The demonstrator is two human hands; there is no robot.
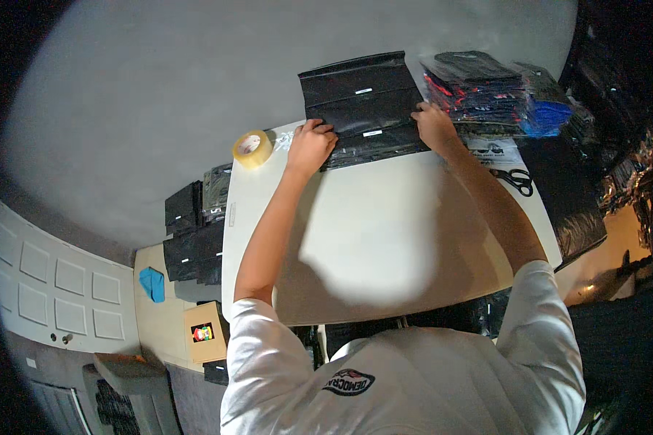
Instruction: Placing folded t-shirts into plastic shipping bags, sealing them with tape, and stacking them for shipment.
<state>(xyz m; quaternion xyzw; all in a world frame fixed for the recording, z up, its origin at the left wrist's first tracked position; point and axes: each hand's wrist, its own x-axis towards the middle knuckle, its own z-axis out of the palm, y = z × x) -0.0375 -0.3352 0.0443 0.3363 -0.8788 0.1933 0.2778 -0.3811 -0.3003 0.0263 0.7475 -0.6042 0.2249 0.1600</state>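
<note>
At the far edge of the white table (370, 225) lies a flat, glossy black package (359, 112) with small white labels on it. Its upper part tilts up toward the grey wall, and more black layers lie under its near edge. My left hand (312, 145) is closed on its left side, fingers curled over the edge. On the opposite side, my right hand (435, 127) pinches the right edge. Left of my left hand, a roll of clear yellowish tape (264, 151) rests at the table's corner. Black-handled scissors (519, 181) lie right of my right forearm.
Behind my right hand stands a stack of plastic-wrapped dark packages (475, 87), some showing red, with a blue one (548, 117) beside it. More black packages (196, 246) are piled left of the table. A cardboard box (204, 337) and a blue cloth-like item (152, 284) lie lower left.
</note>
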